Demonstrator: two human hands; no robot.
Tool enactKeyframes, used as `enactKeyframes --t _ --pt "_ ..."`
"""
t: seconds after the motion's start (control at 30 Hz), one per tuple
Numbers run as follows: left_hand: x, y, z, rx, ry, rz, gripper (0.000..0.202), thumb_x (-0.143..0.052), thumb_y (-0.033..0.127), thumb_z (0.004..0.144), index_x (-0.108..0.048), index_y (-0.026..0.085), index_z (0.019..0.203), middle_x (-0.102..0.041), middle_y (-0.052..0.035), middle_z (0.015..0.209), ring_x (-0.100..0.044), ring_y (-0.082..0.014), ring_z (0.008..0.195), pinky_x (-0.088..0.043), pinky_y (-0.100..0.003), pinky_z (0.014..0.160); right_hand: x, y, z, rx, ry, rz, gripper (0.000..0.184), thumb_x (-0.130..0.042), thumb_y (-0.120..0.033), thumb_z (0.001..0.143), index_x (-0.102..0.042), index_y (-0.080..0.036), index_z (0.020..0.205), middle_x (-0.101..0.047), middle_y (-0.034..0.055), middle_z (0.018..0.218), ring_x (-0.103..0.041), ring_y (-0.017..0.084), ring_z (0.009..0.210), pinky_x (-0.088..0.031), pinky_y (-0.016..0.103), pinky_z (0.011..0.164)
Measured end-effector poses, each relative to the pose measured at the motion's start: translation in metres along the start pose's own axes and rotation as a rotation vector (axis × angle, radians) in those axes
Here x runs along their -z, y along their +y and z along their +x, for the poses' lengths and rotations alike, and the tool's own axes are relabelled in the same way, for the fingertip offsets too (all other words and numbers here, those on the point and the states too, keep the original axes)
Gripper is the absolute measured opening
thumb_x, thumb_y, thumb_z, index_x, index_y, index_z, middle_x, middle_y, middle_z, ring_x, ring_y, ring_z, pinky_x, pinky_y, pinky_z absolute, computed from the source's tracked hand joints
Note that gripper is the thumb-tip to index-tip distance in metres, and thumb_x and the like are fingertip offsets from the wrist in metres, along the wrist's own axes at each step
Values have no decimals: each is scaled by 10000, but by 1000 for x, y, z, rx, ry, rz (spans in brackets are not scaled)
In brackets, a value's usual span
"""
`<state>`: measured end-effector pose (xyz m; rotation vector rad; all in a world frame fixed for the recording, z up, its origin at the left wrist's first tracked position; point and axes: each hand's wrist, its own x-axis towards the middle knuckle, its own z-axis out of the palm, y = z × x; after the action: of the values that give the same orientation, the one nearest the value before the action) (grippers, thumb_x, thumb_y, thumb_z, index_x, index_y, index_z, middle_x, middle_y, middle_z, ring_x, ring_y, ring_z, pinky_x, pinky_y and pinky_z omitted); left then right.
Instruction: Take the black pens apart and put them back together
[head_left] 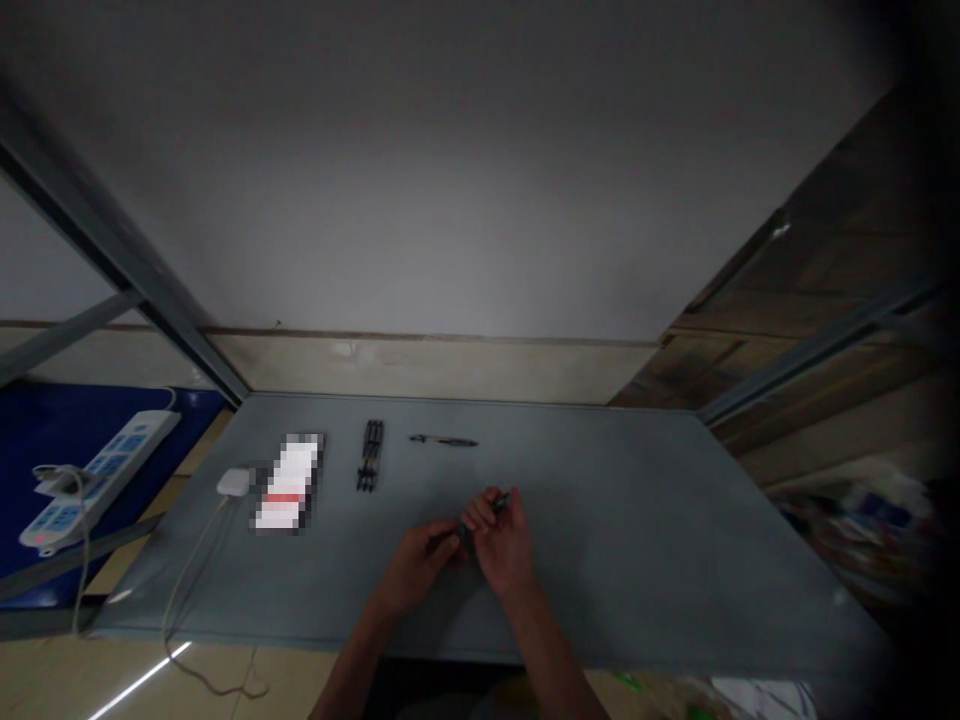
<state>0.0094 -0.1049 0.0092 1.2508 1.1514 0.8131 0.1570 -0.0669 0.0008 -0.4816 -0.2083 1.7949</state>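
Observation:
Near the front middle of the grey table, my left hand (420, 562) and my right hand (504, 540) are close together. Both are closed on a slim dark pen (502, 502), one end of which pokes out past the fingers of my right hand. Fingers hide most of its length, so small details cannot be made out. Farther back, a single dark pen (443, 440) lies crosswise on the table. To its left, several similar pens (370, 455) lie side by side, pointing away from me.
A blurred-out phone (289, 483) lies on the left of the table (637, 520), beside a white charger block (233, 483) with a cable hanging over the front edge. A white power strip (101, 480) rests on a blue surface. Metal posts (150, 290) frame the table; a wall stands behind.

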Motion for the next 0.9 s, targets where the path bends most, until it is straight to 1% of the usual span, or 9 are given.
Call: enactKeyframes --t 0.13,0.33,0.43,0.53,0.6,0.67,0.73,0.8,0.9 --pt "-1 -2 1 8 -17 32 348 -487 466 887 -695 186 872 -711 -55 803 -642 -198 775 -484 -301 747 6 0 -1 -5 27 54 312 -592 -461 881 -570 -210 697 -297 -64 575 -317 111 505 -365 246 516" --pt "-1 -6 3 -11 -2 -17 415 -470 540 895 -721 210 917 -718 -64 784 -637 -210 695 -490 -326 697 10 2 1 -1 41 34 277 -573 -325 867 -483 -210 631 -259 -67 573 -266 115 492 -337 250 491" --pt "1 -3 1 31 -8 -90 505 -445 593 896 -740 194 987 -735 -77 813 -664 -230 739 -513 -343 731 10 3 2 1 36 16 265 -566 -326 864 -471 -217 642 -252 -69 572 -259 117 491 -337 250 489" --pt "5 0 -3 82 -5 -152 568 -416 616 904 -732 183 1093 -748 -86 874 -675 -236 785 -518 -379 814 10 2 2 2 34 33 268 -554 -364 876 -481 -216 665 -275 -67 583 -284 119 505 -366 256 517" --pt "7 0 -5 108 -8 -186 585 -388 619 916 -725 190 1127 -750 -86 904 -678 -241 826 -499 -404 879 11 2 1 -2 29 51 266 -549 -352 873 -470 -215 659 -282 -66 583 -290 119 509 -379 260 530" --pt "8 1 -5 99 -56 -244 635 -321 630 932 -720 184 1144 -747 -94 926 -672 -253 882 -475 -420 919 12 1 0 -14 20 68 262 -552 -316 859 -447 -216 640 -273 -68 575 -276 118 501 -370 257 522" --pt "10 1 -4 69 -143 -316 721 -237 651 937 -718 157 1147 -740 -117 949 -656 -263 916 -463 -425 917 12 0 -1 -28 17 86 268 -558 -298 851 -431 -215 629 -260 -71 569 -259 115 491 -349 248 504" --pt "11 2 -3 52 -211 -380 797 -193 686 921 -715 128 1148 -731 -145 979 -641 -270 933 -460 -424 895 12 0 -3 -26 22 97 281 -560 -319 864 -431 -215 636 -265 -70 574 -268 115 494 -341 245 501" --pt "13 1 0 78 -254 -431 847 -201 741 885 -702 123 1174 -720 -166 1034 -628 -284 983 -451 -424 898 10 -1 -5 -11 37 104 313 -548 -382 891 -441 -219 647 -277 -65 583 -301 123 509 -360 256 519"
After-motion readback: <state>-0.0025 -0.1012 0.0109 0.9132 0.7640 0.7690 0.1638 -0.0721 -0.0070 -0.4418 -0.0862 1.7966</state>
